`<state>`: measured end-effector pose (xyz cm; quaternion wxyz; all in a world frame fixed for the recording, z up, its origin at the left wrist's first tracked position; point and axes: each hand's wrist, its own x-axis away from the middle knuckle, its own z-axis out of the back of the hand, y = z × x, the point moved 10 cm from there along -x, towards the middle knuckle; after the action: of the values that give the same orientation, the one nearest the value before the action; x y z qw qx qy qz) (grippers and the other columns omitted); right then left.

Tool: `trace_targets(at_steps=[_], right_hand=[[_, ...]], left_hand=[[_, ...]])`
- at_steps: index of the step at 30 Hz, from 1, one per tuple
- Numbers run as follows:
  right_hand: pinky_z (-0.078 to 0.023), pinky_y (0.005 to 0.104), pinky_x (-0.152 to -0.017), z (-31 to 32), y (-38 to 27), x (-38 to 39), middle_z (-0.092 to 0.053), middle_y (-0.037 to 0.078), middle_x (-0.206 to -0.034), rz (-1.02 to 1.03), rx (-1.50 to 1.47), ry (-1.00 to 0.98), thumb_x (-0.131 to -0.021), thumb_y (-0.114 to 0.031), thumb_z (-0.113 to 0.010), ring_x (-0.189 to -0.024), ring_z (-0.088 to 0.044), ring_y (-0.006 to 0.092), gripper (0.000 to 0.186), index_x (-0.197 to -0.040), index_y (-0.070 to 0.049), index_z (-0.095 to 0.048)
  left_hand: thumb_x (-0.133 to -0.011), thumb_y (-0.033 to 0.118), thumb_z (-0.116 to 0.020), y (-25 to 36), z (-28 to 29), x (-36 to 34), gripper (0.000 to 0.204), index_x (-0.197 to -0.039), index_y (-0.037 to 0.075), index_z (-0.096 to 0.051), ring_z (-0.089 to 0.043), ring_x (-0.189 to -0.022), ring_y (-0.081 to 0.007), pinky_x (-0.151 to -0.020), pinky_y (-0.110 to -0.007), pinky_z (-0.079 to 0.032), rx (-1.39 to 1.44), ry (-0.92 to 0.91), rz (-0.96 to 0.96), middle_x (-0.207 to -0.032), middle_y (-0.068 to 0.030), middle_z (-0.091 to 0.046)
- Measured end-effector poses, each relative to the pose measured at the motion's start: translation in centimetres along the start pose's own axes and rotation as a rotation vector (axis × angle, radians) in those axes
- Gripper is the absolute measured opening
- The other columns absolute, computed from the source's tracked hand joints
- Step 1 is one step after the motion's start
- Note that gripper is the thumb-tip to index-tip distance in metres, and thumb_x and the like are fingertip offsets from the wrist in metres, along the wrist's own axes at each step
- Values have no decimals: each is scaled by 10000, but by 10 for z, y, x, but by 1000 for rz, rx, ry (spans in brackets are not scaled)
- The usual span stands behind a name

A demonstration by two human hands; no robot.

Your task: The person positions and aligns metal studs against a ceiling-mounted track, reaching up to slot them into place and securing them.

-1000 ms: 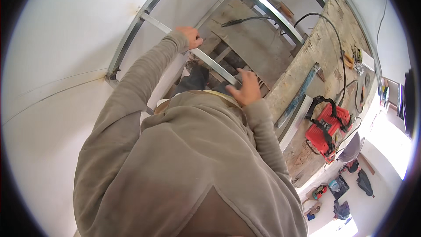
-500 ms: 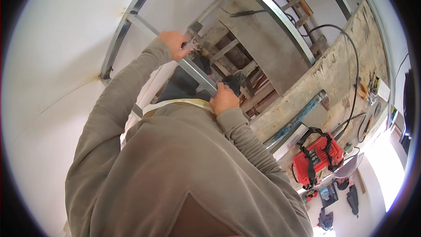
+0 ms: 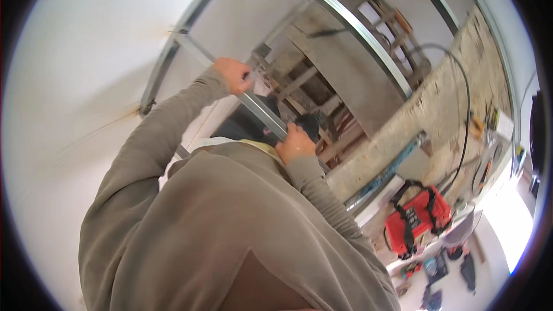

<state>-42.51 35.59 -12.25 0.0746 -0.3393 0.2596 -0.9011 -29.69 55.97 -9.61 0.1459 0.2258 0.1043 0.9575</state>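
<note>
A bright metal channel slants down from the frame at the wall toward my body. My right hand is closed around its near end, thumb and fingers pressed on the metal. Farther up the same channel is my left hand, lying over it with curled fingers. A small dark spot shows between the left thumb and fingers; whether it is a held thing or a gap, I cannot tell. The palm side of the left hand is hidden.
Curved-looking metal studs form a frame overhead. At right a worn board carries a blue-handled hammer, a red tool case, a black cable and loose tools. Wooden scaffolding stands below.
The view has shifted slightly, so the scene sits a little lower. My left hand's fingers, blurred before, are now curled closer over the channel. My right hand keeps its grip on the end.
</note>
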Motion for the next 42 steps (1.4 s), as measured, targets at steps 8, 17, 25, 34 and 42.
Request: trace_targets(at_steps=[8, 17, 25, 34, 42], right_hand=[[-509, 495, -804, 0, -9, -1, -671, 177, -1033, -40, 64, 51, -806, -299, -667, -959, -645, 381, 366, -1093, -80, -607], [-512, 523, -763, -10, -2, 0, -683, 235, -898, -166, 277, 58, -773, -448, -691, -880, -646, 456, 443, -941, -41, -641], [-511, 537, -769, -12, 19, -16, -679, 267, -897, -108, 386, 78, -746, -494, -706, -898, -646, 477, 539, -966, -6, -639], [-515, 517, -836, -12, 39, -28, -683, 259, -989, -107, 328, 151, -743, -434, -703, -966, -644, 454, 531, -1108, -51, -654], [-517, 474, -858, 3, -4, 15, -692, 209, -1033, -159, 243, 176, -754, -417, -707, -1003, -643, 410, 499, -1090, -50, -669]], left_hand=[[-728, 321, -586, -11, -3, 7, 276, -844, 103, -710, -660, -744, -398, -681, -501, -535, 25, -44, 59, -753, -187, -674], [-789, 304, -581, -12, 5, 24, 330, -933, 44, -726, -683, -889, -363, -788, -466, -551, 187, -46, 7, -907, -169, -711], [-778, 293, -609, -18, -7, 30, 308, -932, 61, -741, -688, -941, -324, -822, -440, -548, 232, 26, -17, -979, -149, -721], [-808, 372, -566, 15, -32, 10, 333, -1009, 185, -755, -687, -977, -275, -816, -447, -539, -15, -49, -16, -1043, -57, -726], [-847, 326, -559, 82, -54, 29, 296, -1042, 193, -737, -676, -1022, -258, -811, -443, -544, -318, -254, -295, -1048, -64, -719]])
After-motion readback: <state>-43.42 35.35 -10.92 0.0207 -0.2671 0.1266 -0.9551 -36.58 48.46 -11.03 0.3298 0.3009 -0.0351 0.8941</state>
